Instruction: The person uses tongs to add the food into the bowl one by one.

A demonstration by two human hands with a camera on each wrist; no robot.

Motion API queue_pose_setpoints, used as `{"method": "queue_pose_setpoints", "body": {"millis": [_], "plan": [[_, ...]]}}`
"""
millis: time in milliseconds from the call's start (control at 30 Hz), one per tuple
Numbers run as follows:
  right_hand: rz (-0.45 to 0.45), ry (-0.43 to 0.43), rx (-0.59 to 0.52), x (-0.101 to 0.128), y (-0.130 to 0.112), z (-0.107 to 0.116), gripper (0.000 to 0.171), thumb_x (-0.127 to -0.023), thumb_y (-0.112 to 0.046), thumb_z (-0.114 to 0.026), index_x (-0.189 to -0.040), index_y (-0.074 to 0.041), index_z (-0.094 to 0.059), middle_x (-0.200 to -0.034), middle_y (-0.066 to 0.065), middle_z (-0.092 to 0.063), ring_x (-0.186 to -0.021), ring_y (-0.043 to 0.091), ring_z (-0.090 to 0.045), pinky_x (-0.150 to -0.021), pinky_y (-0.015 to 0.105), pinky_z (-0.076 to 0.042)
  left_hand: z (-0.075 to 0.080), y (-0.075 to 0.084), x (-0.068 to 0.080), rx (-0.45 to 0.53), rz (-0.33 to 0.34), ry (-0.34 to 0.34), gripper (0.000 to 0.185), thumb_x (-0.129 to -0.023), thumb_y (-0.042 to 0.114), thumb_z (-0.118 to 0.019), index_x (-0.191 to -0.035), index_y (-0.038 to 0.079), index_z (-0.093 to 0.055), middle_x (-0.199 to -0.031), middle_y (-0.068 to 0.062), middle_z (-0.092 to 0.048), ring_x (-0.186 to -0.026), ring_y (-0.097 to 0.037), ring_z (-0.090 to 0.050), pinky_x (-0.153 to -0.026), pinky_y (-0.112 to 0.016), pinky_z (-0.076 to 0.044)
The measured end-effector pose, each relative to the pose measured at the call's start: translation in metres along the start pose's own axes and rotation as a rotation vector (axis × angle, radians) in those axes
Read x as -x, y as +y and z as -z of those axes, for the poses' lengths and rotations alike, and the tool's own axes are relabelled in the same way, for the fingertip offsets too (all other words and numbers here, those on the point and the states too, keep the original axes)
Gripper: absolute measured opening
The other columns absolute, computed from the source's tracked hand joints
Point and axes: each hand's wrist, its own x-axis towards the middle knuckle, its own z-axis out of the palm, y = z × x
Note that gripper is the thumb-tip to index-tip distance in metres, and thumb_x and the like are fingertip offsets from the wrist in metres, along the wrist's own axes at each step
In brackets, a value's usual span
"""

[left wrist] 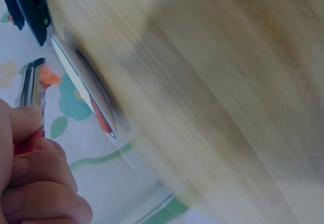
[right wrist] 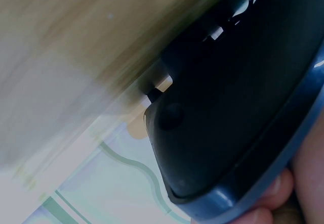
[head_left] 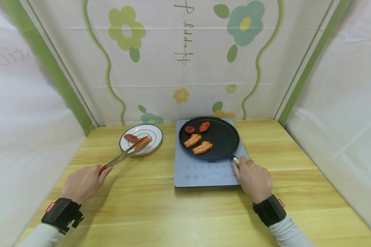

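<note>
My left hand (head_left: 84,182) grips a pair of metal tongs (head_left: 121,157) with red handles. Between the tong tips is an orange piece of food (head_left: 143,141), held over a white plate (head_left: 157,132) with a dark rim. A reddish piece of food (head_left: 130,138) lies on that plate. At the right, my right hand (head_left: 256,178) holds the handle (head_left: 235,160) of a black flat frying pan (head_left: 224,137). In the pan lie two orange, salmon-like pieces (head_left: 202,147) and two red pieces (head_left: 204,126). The left wrist view shows fingers curled round the tongs (left wrist: 35,85).
Under the pan stands a grey-blue induction cooktop (head_left: 214,171) with touch controls at its front; its dark underside (right wrist: 228,97) fills much of the right wrist view. Both rest on a wooden table (head_left: 173,212). A flower-printed cloth (head_left: 160,68) hangs behind, and white cloth walls flank the table.
</note>
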Motion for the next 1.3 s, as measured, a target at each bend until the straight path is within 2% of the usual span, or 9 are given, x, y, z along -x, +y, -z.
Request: {"method": "queue_pose_setpoints", "body": {"millis": [300, 600, 833, 1300], "plan": [[0.015, 0.037, 0.003, 0.0, 0.001, -0.002, 0.046, -0.097, -0.033, -0.075, -0.077, -0.005, -0.045, -0.058, 0.002, -0.035, -0.041, 0.015, -0.032, -0.038, 0.029, -0.022, 0.004, 0.003, 0.001, -0.011, -0.014, 0.014, 0.048, -0.109, 0.043, -0.056, -0.069, 0.019, -0.047, -0.057, 0.005, -0.034, -0.047, -0.015, -0.035, -0.046, -0.032, -0.024], [0.002, 0.01, 0.001, 0.0, 0.0, -0.001, 0.046, -0.098, -0.034, -0.074, -0.078, -0.004, -0.046, -0.059, 0.003, -0.036, -0.041, 0.016, -0.033, -0.038, 0.029, -0.023, 0.009, 0.011, 0.0, -0.019, -0.013, 0.006, 0.05, -0.109, 0.045, -0.055, -0.068, 0.019, -0.046, -0.058, 0.005, -0.034, -0.048, -0.014, -0.034, -0.047, -0.031, -0.023], [0.005, 0.024, 0.002, 0.0, 0.0, 0.0, 0.046, -0.098, -0.033, -0.075, -0.077, -0.004, -0.045, -0.058, 0.003, -0.035, -0.041, 0.016, -0.033, -0.038, 0.029, -0.023, 0.014, 0.018, -0.001, -0.019, -0.03, 0.005, 0.051, -0.11, 0.045, -0.055, -0.066, 0.02, -0.045, -0.058, 0.006, -0.033, -0.049, -0.014, -0.033, -0.048, -0.031, -0.023], [0.008, 0.037, 0.007, 0.0, 0.0, -0.002, 0.046, -0.097, -0.033, -0.076, -0.077, -0.004, -0.045, -0.058, 0.003, -0.035, -0.041, 0.016, -0.032, -0.038, 0.029, -0.023, 0.018, 0.028, -0.002, -0.033, -0.058, 0.046, 0.052, -0.109, 0.047, -0.055, -0.066, 0.02, -0.043, -0.057, 0.006, -0.032, -0.047, -0.014, -0.033, -0.047, -0.031, -0.021]]}}
